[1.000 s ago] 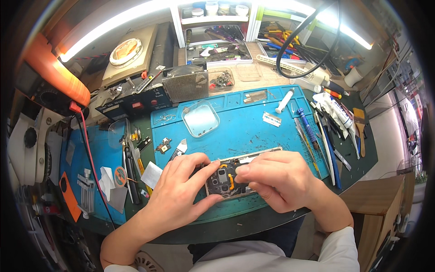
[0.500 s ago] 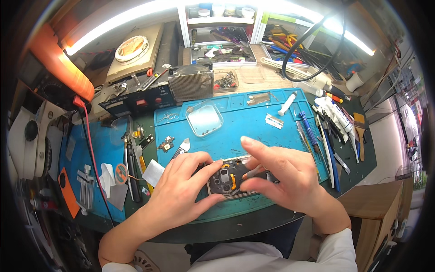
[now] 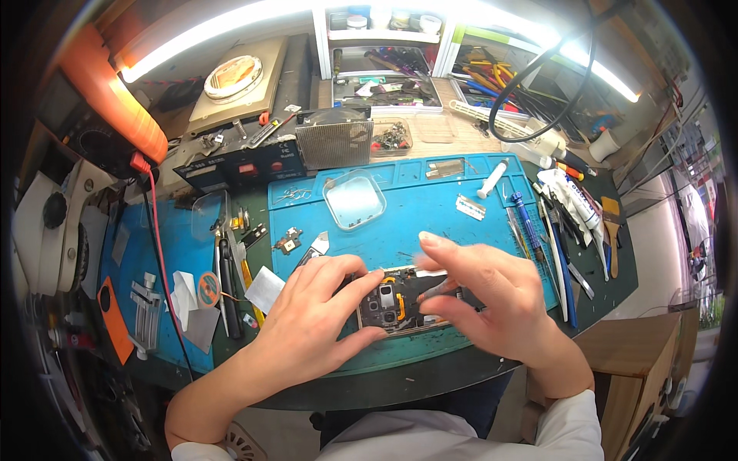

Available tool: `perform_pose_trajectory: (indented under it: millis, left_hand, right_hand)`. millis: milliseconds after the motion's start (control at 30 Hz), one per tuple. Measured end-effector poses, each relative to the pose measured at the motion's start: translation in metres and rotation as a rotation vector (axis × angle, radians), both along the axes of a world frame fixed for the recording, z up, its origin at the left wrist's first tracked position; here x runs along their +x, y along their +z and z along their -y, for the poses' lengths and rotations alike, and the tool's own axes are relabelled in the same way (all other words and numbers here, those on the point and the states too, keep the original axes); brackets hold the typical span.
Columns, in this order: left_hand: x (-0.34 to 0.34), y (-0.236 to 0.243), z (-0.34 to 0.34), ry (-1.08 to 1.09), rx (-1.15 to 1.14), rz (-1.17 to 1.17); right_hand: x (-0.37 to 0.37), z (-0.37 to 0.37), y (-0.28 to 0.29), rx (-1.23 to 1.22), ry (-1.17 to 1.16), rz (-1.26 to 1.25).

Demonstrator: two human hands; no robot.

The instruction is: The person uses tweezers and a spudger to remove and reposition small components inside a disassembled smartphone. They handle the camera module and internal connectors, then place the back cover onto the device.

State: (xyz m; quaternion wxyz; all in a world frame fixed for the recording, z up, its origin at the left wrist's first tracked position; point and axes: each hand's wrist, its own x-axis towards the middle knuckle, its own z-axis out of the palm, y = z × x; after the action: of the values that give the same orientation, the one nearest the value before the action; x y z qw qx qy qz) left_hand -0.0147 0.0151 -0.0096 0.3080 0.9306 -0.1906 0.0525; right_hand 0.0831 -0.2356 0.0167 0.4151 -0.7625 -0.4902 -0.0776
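An opened smartphone (image 3: 392, 303) lies across the near part of the blue work mat, its camera block and an orange-yellow flex strip exposed. My left hand (image 3: 317, 309) is closed around its left end, fingertips on the far edge and thumb on the near one. Above the phone's right half, my right hand (image 3: 496, 296) has its index finger stretched out and its thumb apart from it. Its inner fingers are blurred over dark inner parts; I see nothing held in them. A box-cutter-like blade (image 3: 316, 247) rests just beyond my left hand.
A clear square dish (image 3: 354, 201) stands on the blue mat (image 3: 427, 201). A razor blade (image 3: 470, 207) and a syringe (image 3: 493, 178) lie beyond my right hand. Screwdrivers, tweezers and a brush (image 3: 611, 223) crowd the right side. Pliers-like tools, papers and a clamp (image 3: 146, 311) lie left.
The view has shifted slightly, moving the scene a little to the right. My left hand keeps its hold on the phone. The right hand's fingers have moved a little over the phone's right part.
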Motion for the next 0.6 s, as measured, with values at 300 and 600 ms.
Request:
perform_pose_trajectory:
  millis: [300, 600]
  left_hand:
    - [-0.001, -0.003, -0.001, 0.008, -0.01, -0.003]
    - [-0.001, -0.006, -0.002, 0.005, -0.014, 0.016]
  right_hand:
    - [-0.005, -0.001, -0.005, 0.027, 0.024, -0.154]
    - [-0.004, 0.005, -0.002, -0.024, 0.051, -0.182]
